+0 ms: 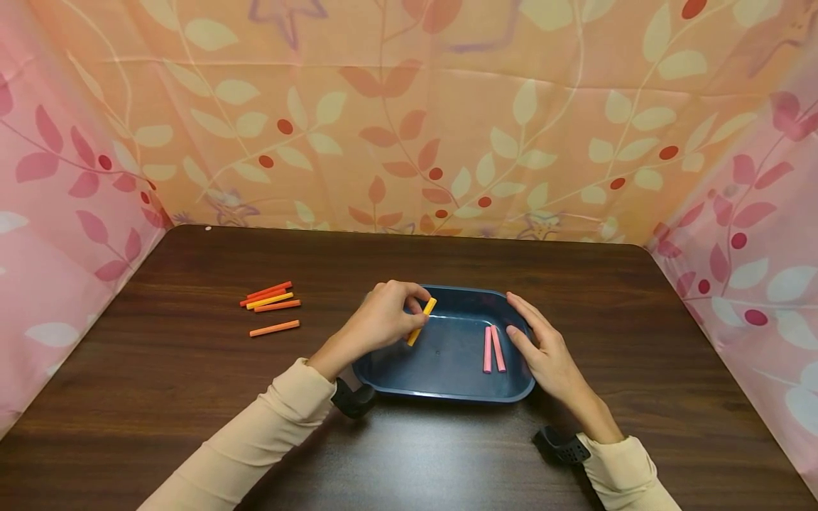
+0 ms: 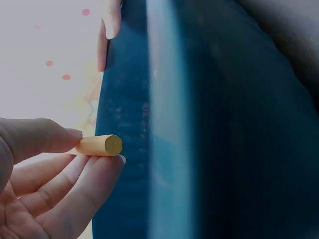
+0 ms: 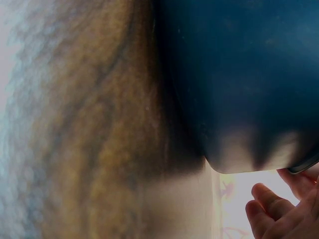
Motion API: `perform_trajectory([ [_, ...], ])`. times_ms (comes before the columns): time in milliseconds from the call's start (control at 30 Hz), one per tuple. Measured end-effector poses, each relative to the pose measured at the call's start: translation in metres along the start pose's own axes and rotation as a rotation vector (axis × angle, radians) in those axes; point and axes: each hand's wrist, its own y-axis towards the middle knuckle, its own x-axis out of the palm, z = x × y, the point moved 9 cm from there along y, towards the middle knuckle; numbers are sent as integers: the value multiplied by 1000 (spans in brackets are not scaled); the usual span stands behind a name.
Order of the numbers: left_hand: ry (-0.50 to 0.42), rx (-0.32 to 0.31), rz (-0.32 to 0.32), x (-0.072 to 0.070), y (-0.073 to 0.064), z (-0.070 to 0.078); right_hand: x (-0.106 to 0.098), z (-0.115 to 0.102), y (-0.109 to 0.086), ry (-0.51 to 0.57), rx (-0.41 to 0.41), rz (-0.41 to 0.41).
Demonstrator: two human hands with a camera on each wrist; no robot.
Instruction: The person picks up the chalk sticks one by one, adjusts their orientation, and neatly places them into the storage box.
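My left hand (image 1: 391,312) pinches a yellow chalk stick (image 1: 422,321) between thumb and fingertips, above the left part of a dark blue tray (image 1: 441,392). In the left wrist view, the round end of that chalk (image 2: 113,145) faces the camera. Over at the tray's right side, my right hand (image 1: 548,355) holds the rim, its thumb on the inner side and its fingers along the outside. Two pink chalk sticks (image 1: 488,349) lie side by side on the tray floor near the right hand.
Left of the tray, several red, yellow and orange chalk sticks (image 1: 271,299) lie close together on the dark wooden table (image 1: 160,369). One orange stick (image 1: 275,328) lies apart, nearer to me. Patterned curtains (image 1: 383,142) surround the table's back and sides.
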Motion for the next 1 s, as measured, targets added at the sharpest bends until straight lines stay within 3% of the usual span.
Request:
perform_trajectory([
  [333, -15, -36, -11, 13, 4, 2, 0, -3, 0, 13, -10, 4],
  [1000, -87, -29, -34, 35, 10, 16, 0, -2, 1, 3, -5, 1],
])
